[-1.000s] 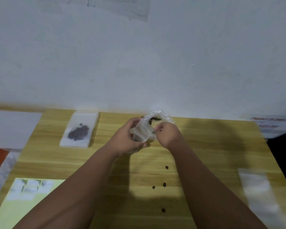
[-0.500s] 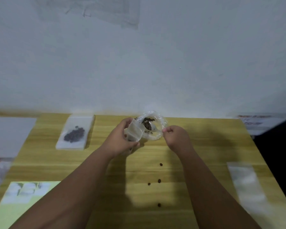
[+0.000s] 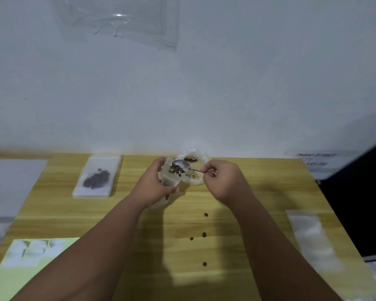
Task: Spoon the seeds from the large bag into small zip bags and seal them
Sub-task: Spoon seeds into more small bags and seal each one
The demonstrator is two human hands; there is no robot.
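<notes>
Wooden table (image 3: 258,213), far centre: left hand (image 3: 152,185) grips a small zip bag (image 3: 169,178); right hand (image 3: 224,181) pinches a spoon (image 3: 182,164) with seeds (image 3: 177,169) at its mouth.

Red print on the white sign (image 3: 315,160) is unreadably blurred.

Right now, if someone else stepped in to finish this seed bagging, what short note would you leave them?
Left hand grips an open small zip bag. Right hand pinches the spoon, loaded with seeds, at its mouth; large bag just behind.
Done: one filled bag lies at left.
Left: tip, seal, pick up four spilled seeds.
</notes>
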